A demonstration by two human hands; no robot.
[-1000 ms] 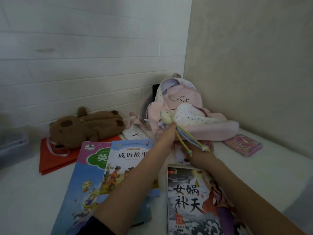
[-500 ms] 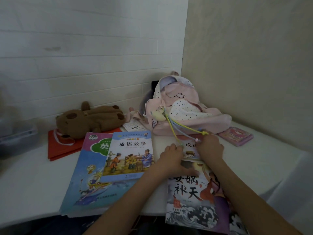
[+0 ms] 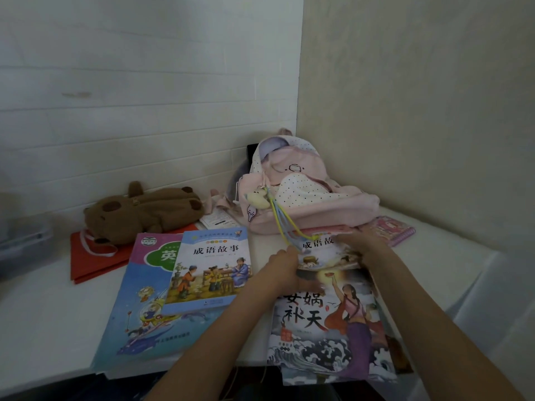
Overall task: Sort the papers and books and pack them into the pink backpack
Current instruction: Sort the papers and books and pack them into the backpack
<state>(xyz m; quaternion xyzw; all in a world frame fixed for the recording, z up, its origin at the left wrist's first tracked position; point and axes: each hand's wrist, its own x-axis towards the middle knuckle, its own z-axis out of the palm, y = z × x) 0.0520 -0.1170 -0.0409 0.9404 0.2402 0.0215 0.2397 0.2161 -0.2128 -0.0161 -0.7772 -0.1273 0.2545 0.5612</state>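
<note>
Both hands on right-hand stack, at small storybook [image 3: 324, 254] lying atop big picture book [image 3: 333, 322], long axes running away toward pink backpack [image 3: 304, 195]. Left hand [image 3: 285, 269] at book's left edge, right hand [image 3: 363, 241] at far right corner, nearer backpack. Whether fingers curl under edges: cannot tell. Storybook's far edge tucked under backpack's dangling cords [image 3: 285, 224]. Second pile [image 3: 185, 287] sits left on counter [image 3: 52, 308]. Backpack opening not visible.

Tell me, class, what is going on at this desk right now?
A person is sorting books on a white table. The left hand and right hand both rest on a small storybook lying partly on a large picture book. To the left, a blue storybook lies on an English textbook. The pink backpack slumps in the corner behind them; nothing here shows any book packed yet.
</note>
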